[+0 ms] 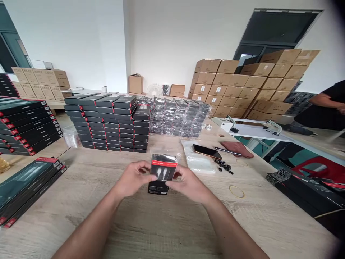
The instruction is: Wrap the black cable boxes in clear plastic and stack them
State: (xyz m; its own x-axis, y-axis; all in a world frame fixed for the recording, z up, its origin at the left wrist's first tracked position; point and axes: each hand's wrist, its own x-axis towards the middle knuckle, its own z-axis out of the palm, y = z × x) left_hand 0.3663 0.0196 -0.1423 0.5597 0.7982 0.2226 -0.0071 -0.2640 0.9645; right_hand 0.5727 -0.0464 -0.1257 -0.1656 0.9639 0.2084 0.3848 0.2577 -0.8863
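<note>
In the middle of the head view stands a small black box (161,171) with a red stripe and a picture of two cable plugs. Clear plastic film shows above its top edge. My left hand (134,180) grips its left side, thumb on the front. On the opposite side my right hand (190,185) holds it the same way; the fingers behind the box are partly hidden. Behind it are a tall stack of flat black boxes (107,122) and a pile of plastic-wrapped black boxes (175,115). To the right lies a stack of clear plastic bags (196,160).
Near the bags lie a phone (207,151), a pen (228,151), a brown pouch (238,148), small black parts (225,166) and a rubber band (237,191). More black boxes lie left (29,183) and right (307,198). A person (327,104) stands at another table.
</note>
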